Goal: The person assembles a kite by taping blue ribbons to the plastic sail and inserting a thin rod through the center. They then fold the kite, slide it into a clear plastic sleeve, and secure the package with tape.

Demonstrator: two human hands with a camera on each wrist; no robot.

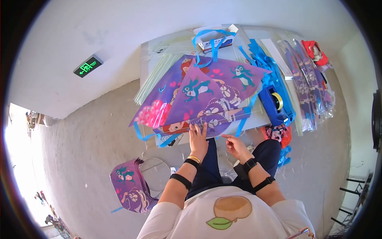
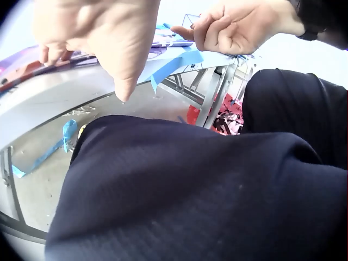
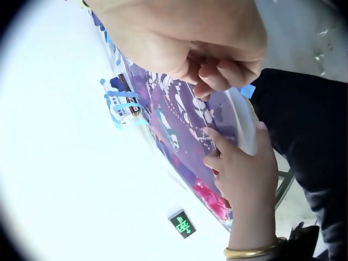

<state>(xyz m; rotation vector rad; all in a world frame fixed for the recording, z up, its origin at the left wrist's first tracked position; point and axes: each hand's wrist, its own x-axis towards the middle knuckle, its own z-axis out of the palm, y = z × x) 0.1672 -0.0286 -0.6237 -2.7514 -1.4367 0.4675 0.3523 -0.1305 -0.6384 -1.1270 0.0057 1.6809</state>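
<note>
A purple printed kite-like sheet [image 1: 215, 97] lies on the table, its near edge folded or layered along a thin rod. My left hand [image 1: 198, 139] rests on that near edge, fingers spread and fairly straight; the right wrist view shows this hand [image 3: 244, 174] on the purple sheet [image 3: 182, 109]. To its right, my right hand [image 1: 237, 148] is at the table's front edge, close to the sheet. In the left wrist view the right hand [image 2: 236, 27] has one finger extended and the others curled, with nothing visible in them. Blue ribbon strips [image 1: 246, 109] hang from the sheet.
Thin pale rods [image 1: 157, 77] lie at the table's left. A small box [image 1: 217, 41] stands at the back. A blue tape dispenser [image 1: 271, 105], blue ribbons and plastic-wrapped prints [image 1: 308, 81] are on the right. Another printed piece [image 1: 129, 185] is low on the left.
</note>
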